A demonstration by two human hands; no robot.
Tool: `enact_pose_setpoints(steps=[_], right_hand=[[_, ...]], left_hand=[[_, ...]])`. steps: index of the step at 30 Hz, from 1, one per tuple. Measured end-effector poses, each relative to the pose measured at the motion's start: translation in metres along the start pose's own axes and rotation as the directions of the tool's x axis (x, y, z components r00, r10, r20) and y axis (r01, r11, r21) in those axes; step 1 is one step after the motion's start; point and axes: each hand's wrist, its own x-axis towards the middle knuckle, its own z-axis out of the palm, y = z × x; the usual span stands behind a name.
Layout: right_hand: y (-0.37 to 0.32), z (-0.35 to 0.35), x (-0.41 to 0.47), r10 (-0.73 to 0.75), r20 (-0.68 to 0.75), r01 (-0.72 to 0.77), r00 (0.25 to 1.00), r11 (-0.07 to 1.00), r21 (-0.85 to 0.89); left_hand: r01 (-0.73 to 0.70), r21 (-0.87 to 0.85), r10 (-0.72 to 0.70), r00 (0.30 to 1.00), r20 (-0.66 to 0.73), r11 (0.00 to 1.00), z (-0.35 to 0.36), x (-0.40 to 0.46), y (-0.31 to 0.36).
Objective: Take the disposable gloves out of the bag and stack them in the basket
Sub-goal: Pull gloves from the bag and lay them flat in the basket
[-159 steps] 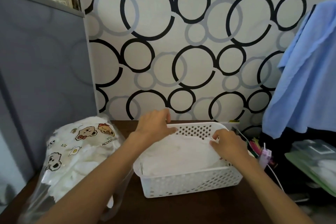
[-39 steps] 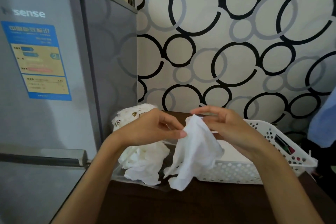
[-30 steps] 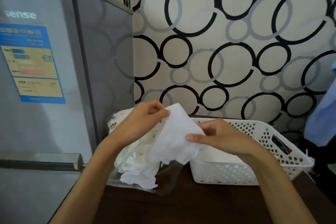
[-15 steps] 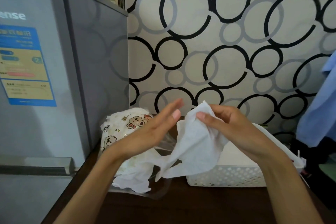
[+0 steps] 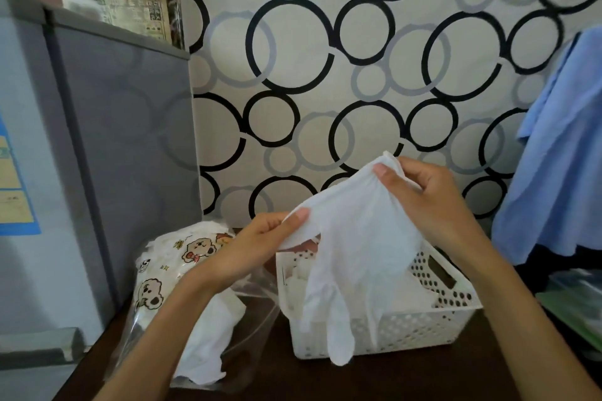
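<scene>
A white disposable glove (image 5: 355, 247) hangs spread out above the white perforated basket (image 5: 433, 322), its fingers drooping over the basket's front wall. My left hand (image 5: 257, 247) pinches the glove's cuff at the lower left. My right hand (image 5: 420, 192) pinches the other cuff corner, higher up. More white gloves lie stacked inside the basket. The clear plastic bag (image 5: 169, 280) with cartoon bear prints lies left of the basket, and several gloves spill from its open mouth.
A grey fridge (image 5: 97, 146) stands close on the left. The circle-patterned wall is right behind the dark wooden table (image 5: 391, 381). A blue cloth (image 5: 560, 166) hangs at the right, with green and clear items below it at the table's right edge.
The glove was held bunched by my right hand; now both hands hold it stretched open over the basket. My left hand took hold of the cuff. The view has shifted right.
</scene>
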Motion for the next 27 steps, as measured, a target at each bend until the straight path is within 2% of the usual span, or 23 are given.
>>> enact_pose_setpoints(steps=[4, 9, 12, 14, 15, 17, 20, 22, 24, 27], right_hand=[[-0.004, 0.004, 0.006, -0.037, -0.020, 0.037, 0.999, 0.999, -0.020], [-0.027, 0.033, 0.006, -0.073, -0.004, 0.073, 0.997, 0.987, 0.140], [-0.030, 0.043, 0.006, 0.000, -0.045, 0.011, 0.999, 0.968, 0.250], [-0.020, 0.045, 0.005, 0.126, -0.038, -0.106, 0.991, 0.937, 0.334], [-0.011, 0.047, 0.005, 0.215, -0.011, -0.196, 0.976, 0.906, 0.374], [0.015, 0.049, 0.003, 0.392, 0.045, -0.372, 0.919, 0.824, 0.427], [0.065, 0.045, 0.001, 0.544, 0.018, -0.529, 0.839, 0.807, 0.263], [0.095, 0.037, -0.001, 0.565, -0.030, -0.561, 0.825, 0.824, 0.082], [0.121, 0.027, -0.003, 0.531, -0.067, -0.536, 0.844, 0.839, -0.098], [0.139, 0.017, -0.006, 0.489, -0.058, -0.481, 0.870, 0.820, -0.311]], left_hand=[[-0.076, -0.019, 0.070, 0.972, -0.225, 0.997, 0.004, 0.009, 0.002], [-0.213, -0.123, 0.136, 0.882, -0.452, 0.969, -0.007, 0.000, 0.012], [-0.277, -0.001, 0.231, 0.803, -0.550, 0.961, -0.015, -0.003, 0.021], [-0.241, 0.129, 0.270, 0.759, -0.593, 0.962, -0.013, 0.007, 0.020], [-0.190, 0.198, 0.272, 0.763, -0.586, 0.962, -0.011, 0.016, 0.019], [-0.065, 0.343, 0.239, 0.836, -0.495, 0.937, -0.002, 0.040, 0.002], [0.079, 0.528, 0.097, 0.950, -0.298, 0.846, 0.014, 0.077, -0.039], [0.116, 0.659, 0.029, 0.978, -0.205, 0.743, 0.028, 0.093, -0.056], [0.110, 0.791, -0.010, 0.991, -0.130, 0.602, 0.043, 0.104, -0.061], [0.074, 0.859, 0.004, 0.996, -0.089, 0.506, 0.057, 0.118, -0.069]])
